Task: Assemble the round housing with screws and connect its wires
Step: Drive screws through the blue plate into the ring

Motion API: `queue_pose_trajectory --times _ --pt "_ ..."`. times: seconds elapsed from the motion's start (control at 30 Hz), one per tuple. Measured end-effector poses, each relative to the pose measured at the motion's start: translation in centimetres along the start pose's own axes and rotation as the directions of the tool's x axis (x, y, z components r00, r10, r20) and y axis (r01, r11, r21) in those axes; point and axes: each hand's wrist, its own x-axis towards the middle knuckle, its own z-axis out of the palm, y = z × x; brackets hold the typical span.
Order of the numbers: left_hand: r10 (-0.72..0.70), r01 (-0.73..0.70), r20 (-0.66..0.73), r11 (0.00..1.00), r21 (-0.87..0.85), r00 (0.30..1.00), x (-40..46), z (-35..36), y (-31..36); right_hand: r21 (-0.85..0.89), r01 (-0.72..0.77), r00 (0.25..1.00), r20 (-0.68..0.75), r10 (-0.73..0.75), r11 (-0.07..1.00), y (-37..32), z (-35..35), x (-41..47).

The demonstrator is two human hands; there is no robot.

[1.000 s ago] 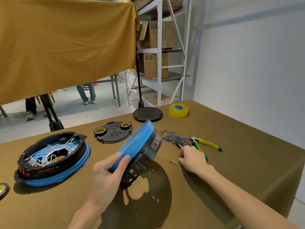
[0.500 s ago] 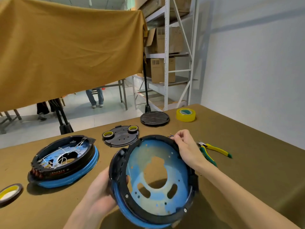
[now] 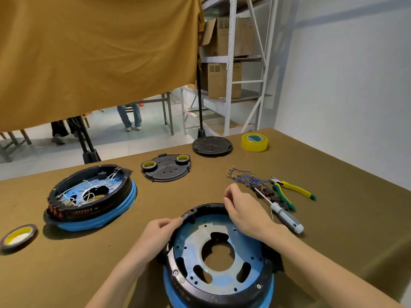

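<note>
Resting flat on table (image 3: 66, 274), near edge: round housing (image 3: 219, 256), black rim, blue plate, open side up. Left hand (image 3: 158, 235) gripping left rim; right hand (image 3: 243, 211) pinching over far rim, contents unclear. No legible writing.

We noted the round housing (image 3: 219, 252) had a matt black plastic rim and a smooth blue-tinted metal plate. The table (image 3: 333, 218) wore matt brown cloth. The tape roll (image 3: 254, 142) looked glossy.
</note>
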Motion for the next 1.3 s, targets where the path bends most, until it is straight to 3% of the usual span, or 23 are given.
queue_pose_trajectory --times 0.17,0.37,0.57,1.2,1.3 --pt "0.252 -0.25 -0.023 0.967 0.052 0.967 0.7 0.7 0.6 0.205 0.053 0.981 -0.192 -0.013 0.977 -1.1 -0.2 0.6" --pt "0.398 -0.398 -0.019 0.917 -0.016 0.917 1.3 1.4 -0.1 0.41 0.071 0.997 -0.067 -0.047 0.909 -3.1 0.7 1.7" --pt "0.427 -0.43 -0.056 0.902 -0.049 0.902 1.4 1.9 -1.0 0.197 0.227 0.973 -0.016 -0.229 0.954 -3.3 2.5 2.6" --pt "0.388 -0.397 -0.095 0.91 -0.116 0.917 1.1 2.0 -1.8 0.023 0.287 0.937 0.199 -0.286 0.958 -4.7 1.2 3.5" --pt "0.384 -0.395 -0.122 0.915 -0.08 0.915 0.9 1.8 -1.8 0.021 0.218 0.965 0.143 -0.219 0.976 -4.0 0.5 2.9"
